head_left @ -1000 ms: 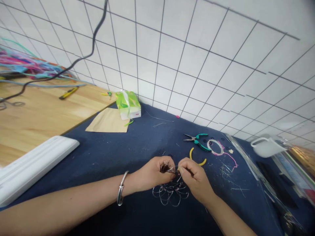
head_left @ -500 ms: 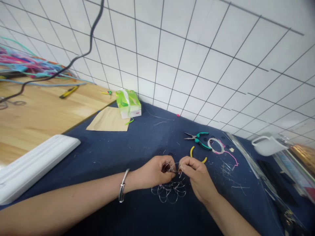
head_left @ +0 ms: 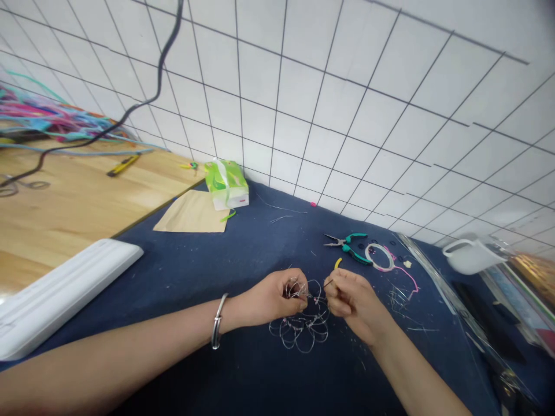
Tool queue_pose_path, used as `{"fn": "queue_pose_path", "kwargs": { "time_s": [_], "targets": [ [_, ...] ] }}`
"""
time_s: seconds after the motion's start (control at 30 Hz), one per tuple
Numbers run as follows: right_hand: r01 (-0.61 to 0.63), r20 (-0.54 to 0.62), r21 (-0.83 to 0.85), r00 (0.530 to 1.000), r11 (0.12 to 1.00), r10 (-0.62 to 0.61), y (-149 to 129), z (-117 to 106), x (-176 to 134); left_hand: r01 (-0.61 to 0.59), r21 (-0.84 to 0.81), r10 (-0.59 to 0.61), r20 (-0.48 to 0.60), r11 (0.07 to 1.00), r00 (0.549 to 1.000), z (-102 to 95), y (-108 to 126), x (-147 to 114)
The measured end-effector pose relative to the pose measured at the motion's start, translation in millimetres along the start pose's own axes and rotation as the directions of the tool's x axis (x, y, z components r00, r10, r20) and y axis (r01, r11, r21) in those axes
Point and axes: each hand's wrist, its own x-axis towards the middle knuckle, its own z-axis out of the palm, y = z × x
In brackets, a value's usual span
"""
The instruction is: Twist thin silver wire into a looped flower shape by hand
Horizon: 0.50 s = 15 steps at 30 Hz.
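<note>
A piece of looped silver wire [head_left: 304, 341], shaped like flower petals with tiny pinkish bits on it, is over the dark blue mat. My left hand [head_left: 271, 297] is closed around its upper loops, and the lower loops fan out beneath the fingers. To the right of it, my right hand [head_left: 358, 303] is pinched on a short, thin dark strand of wire [head_left: 328, 283] that points toward the loops. Whether this strand joins the looped piece I cannot tell. Just behind the right hand shows a yellow handle [head_left: 337, 263], mostly covered by the hand.
Teal-handled pliers [head_left: 347, 242], a white ring-shaped spool [head_left: 378, 256] and wire scraps [head_left: 399, 299] lie at right. A white mug [head_left: 470, 256] stands farther right. A green tissue pack [head_left: 226, 184], brown paper [head_left: 191, 214] and a long white box [head_left: 73, 294] are at left.
My right hand has drawn away to the right from the wire loops, with a thin strand in its pinch. It covers more of the yellow handles. My left hand keeps its hold.
</note>
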Motion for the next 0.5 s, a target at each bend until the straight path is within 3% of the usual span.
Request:
{"fn": "queue_pose_path", "kwargs": {
  "time_s": [0.27, 0.5],
  "targets": [
    [-0.077, 0.043, -0.180, 0.995, 0.981, 0.087, 2.6, -0.9, -0.8, -0.010, -0.042, 0.013, 0.063, 0.999, 0.998, -1.5, -3.3, -0.7],
    [-0.043, -0.124, -0.199, 0.992, 0.979, 0.018, -18.1, -27.3, 0.3, 0.002, 0.002, -0.002, 0.189, 1.000, 0.982, -9.2, 2.3, -0.8]
  ]
}}
